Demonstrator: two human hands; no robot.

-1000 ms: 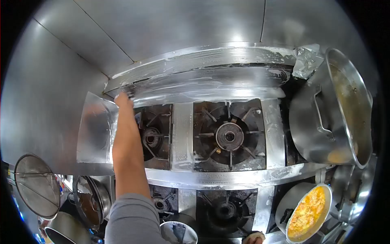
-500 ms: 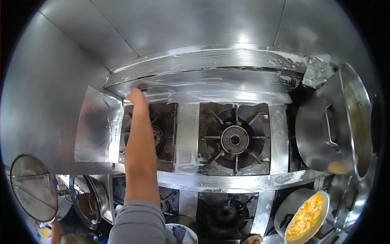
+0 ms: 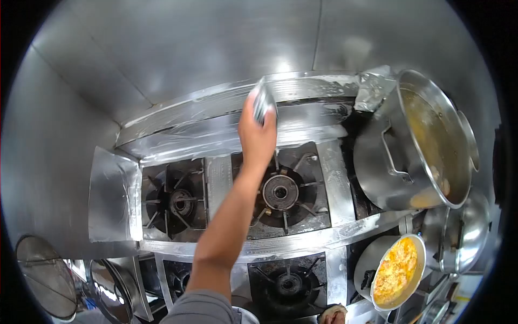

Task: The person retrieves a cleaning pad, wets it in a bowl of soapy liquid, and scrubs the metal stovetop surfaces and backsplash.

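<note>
Gripping a blurred, flat, silvery-grey pad [image 3: 265, 101] in a narrow pinch, the left hand [image 3: 258, 132] holds it before the foam-streaked stainless-steel back ledge [image 3: 310, 88], beyond the round dark metal burner [image 3: 280, 193]; contact cannot be determined. The right hand [image 3: 333, 315] shows partly at the lower edge; grip cannot be told.

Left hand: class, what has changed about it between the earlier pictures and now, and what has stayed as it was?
The left hand has moved rightward along the back ledge, from the rear left burner to behind the next burner; the pad in its grip now shows clearly. Nothing was visibly let go. The stockpot, foil and pan stayed put.
</note>
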